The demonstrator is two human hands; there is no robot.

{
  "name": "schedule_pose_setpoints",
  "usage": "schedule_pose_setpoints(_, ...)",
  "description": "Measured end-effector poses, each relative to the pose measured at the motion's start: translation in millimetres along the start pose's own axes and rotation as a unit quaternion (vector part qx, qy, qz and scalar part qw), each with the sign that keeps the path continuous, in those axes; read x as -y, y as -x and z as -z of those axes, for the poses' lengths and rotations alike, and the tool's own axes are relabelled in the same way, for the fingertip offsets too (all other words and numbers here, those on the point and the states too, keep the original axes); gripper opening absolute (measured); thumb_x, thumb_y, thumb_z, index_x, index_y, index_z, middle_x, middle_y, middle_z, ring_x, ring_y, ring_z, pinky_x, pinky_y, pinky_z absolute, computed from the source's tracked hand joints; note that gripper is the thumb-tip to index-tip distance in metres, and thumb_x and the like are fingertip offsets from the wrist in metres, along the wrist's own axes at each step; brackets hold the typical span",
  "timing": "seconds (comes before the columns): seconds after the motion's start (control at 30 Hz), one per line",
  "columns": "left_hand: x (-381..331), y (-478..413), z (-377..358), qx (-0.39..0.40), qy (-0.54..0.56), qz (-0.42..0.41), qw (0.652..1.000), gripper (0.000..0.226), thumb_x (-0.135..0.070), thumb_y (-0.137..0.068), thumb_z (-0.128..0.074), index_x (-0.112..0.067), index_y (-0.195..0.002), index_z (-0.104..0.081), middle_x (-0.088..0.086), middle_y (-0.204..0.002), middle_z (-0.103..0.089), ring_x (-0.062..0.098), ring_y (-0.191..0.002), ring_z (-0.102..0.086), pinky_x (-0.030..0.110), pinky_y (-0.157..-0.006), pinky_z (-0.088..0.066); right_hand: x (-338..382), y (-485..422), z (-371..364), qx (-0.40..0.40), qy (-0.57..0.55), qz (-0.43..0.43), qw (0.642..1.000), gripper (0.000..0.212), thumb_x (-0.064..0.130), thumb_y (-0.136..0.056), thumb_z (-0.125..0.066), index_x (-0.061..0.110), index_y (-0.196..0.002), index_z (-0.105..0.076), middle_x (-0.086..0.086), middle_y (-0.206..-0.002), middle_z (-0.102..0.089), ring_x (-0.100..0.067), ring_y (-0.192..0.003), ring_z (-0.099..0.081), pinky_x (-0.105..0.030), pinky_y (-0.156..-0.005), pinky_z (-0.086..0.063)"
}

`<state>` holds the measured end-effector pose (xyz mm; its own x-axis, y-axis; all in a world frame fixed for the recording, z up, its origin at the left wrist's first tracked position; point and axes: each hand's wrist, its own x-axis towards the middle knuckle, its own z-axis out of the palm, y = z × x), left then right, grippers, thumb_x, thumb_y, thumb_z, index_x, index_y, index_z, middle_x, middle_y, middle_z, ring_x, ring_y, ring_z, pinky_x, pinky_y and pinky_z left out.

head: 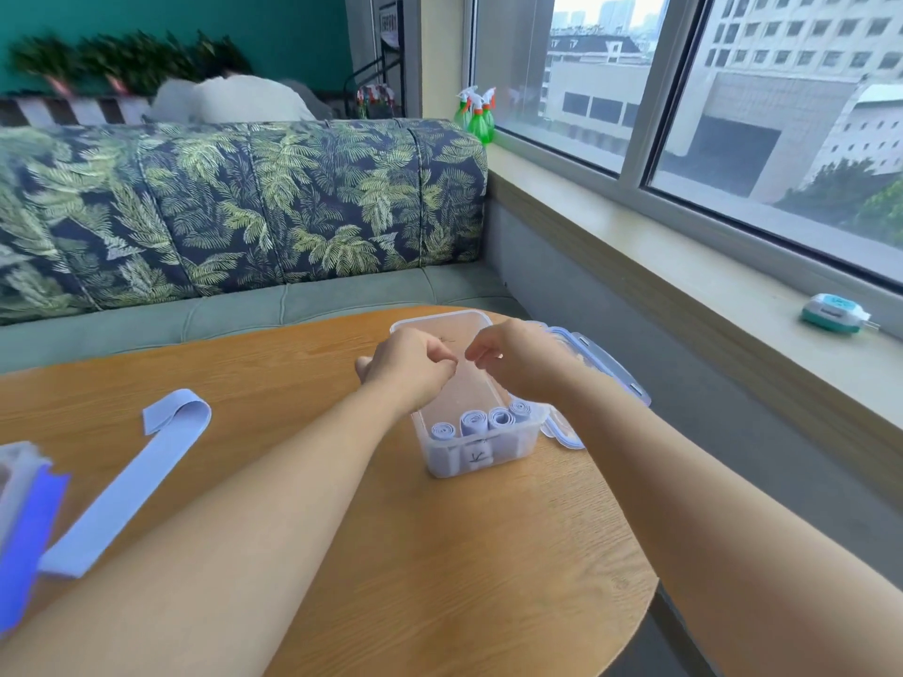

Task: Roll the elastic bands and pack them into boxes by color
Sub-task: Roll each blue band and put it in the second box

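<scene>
One unrolled lavender band (122,486) lies on the desk (464,579), well left of both hands. Its long axis runs near-left to far-right, far end folded over, so the left hand's the closer one. Left hand (410,371) and right hand (513,364) hover clenched over the clear box (518,447), nothing visible in either. Four lavender rolls (474,422) stand at its near end, one lid (606,366) just right.
</scene>
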<state>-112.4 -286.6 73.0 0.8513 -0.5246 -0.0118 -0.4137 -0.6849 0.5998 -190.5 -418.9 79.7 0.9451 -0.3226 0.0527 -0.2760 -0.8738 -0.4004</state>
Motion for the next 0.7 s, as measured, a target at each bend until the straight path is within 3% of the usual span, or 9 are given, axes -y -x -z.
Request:
schedule_pose_setpoints(0.07,9,13,15,-0.014,0.003,0.006,1.0,0.01,-0.034,-0.089,-0.061,-0.034,-0.083,-0.069,-0.016,-0.092,-0.067,0.012,-0.1,-0.058,0.032,-0.084,-0.024,15,6,-1,-0.005,-0.014,0.001,1.0,0.032,0.003,-0.094,-0.048,0.017,-0.111,-0.071,-0.003,-0.111,-0.07,-0.022,-0.1,-0.063,-0.03,-0.083,-0.05)
schedule_pose_setpoints(0.2,36,45,42,-0.036,0.003,0.025,0.999,0.009,-0.034,-0.09,-0.062,-0.032,-0.087,-0.07,-0.013,-0.095,-0.07,0.014,-0.099,-0.057,0.032,-0.081,-0.02,46,18,-10,-0.016,-0.031,-0.009,0.999,0.031,0.004,-0.094,-0.049,0.021,-0.106,-0.073,0.009,-0.087,-0.06,-0.01,-0.065,-0.053,-0.02,-0.055,-0.039)
schedule_pose_setpoints(0.33,69,79,67,-0.044,-0.003,0.041,0.998,0.01,-0.032,-0.091,-0.06,-0.033,-0.088,-0.069,-0.013,-0.096,-0.069,0.012,-0.093,-0.054,0.032,-0.083,-0.023,78,27,-26,-0.008,-0.037,-0.005,0.999,0.033,0.006,-0.092,-0.05,0.028,-0.102,-0.073,0.003,-0.095,-0.069,-0.017,-0.072,-0.061,-0.028,-0.066,-0.054)
schedule_pose_setpoints(0.47,104,110,88,-0.044,-0.006,0.052,0.998,0.01,-0.029,-0.092,-0.059,-0.034,-0.089,-0.068,-0.017,-0.091,-0.062,0.011,-0.091,-0.053,0.035,-0.097,-0.032,119,40,-43,0.003,-0.037,0.01,0.999,0.033,0.008,-0.094,-0.049,0.024,-0.11,-0.072,0.0,-0.108,-0.071,-0.02,-0.098,-0.064,-0.03,-0.086,-0.053)
schedule_pose_setpoints(0.7,161,144,112,-0.049,0.024,0.076,0.996,0.016,-0.027,-0.095,-0.057,-0.031,-0.103,-0.069,-0.019,-0.088,-0.058,0.008,-0.092,-0.052,0.035,-0.107,-0.029,181,41,-85,0.031,-0.054,0.036,0.997,0.036,0.005,-0.087,-0.049,0.024,-0.105,-0.073,-0.003,-0.105,-0.072,-0.025,-0.096,-0.065,-0.034,-0.082,-0.055)
